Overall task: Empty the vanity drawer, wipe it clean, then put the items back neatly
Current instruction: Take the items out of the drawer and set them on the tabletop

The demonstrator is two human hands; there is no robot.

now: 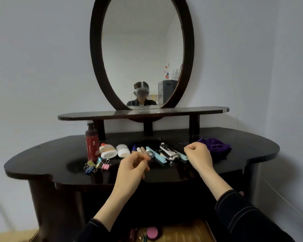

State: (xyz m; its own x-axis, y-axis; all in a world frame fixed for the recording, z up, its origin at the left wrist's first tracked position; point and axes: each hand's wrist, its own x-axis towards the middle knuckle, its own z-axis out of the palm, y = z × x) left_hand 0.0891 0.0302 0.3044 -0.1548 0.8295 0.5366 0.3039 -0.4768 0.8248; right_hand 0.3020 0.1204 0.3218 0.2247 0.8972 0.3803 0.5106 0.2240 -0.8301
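The vanity drawer (178, 229) is open at the bottom edge, showing a wooden floor, a round pink item (152, 232) and some small bits. On the dark vanity top (252, 151) lie a red bottle (92, 145), a white tube (108, 151), a white jar (122, 150), light-blue sticks (156, 155), a silver metal piece (169, 151) and coloured binder clips (94, 165). A purple cloth (213, 145) lies at the right. My left hand (133, 168) hovers over the row with loosely curled fingers, nothing visible in it. My right hand (198, 156) is a closed fist beside the blue sticks.
An oval mirror (142, 53) in a dark frame stands behind a raised shelf (208, 110) on three posts. The wall is close behind and on the right. The vanity's front edge overhangs the open drawer.
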